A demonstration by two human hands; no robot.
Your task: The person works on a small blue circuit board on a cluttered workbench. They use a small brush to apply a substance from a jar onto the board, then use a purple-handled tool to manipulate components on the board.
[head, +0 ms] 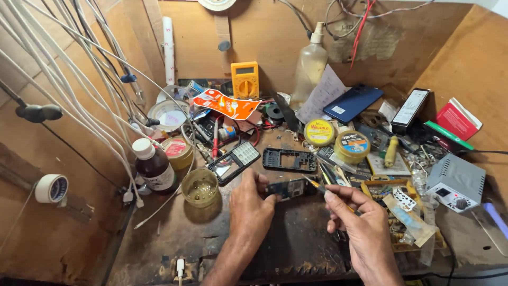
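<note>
My left hand [253, 204] pinches a small blue phone circuit board [288, 187] by its left end, just above the dark worn bench top [296, 238]. Gripped like a pen in my right hand [360, 217], a thin tool with a yellow-and-black shaft [317, 185] touches its tip to the board's right edge. Just beyond the board lie a black phone frame [290, 159] and a keypad phone front [234, 161], both flat on the bench.
A glass cup of yellowish liquid [200, 186] and a brown bottle [153, 165] stand to the left. Two yellow tins [319, 132], a multimeter [245, 79], a blue phone [353, 103], a grey power unit [456, 182] and cluttered parts crowd the back and right. White cables [79, 69] hang at left.
</note>
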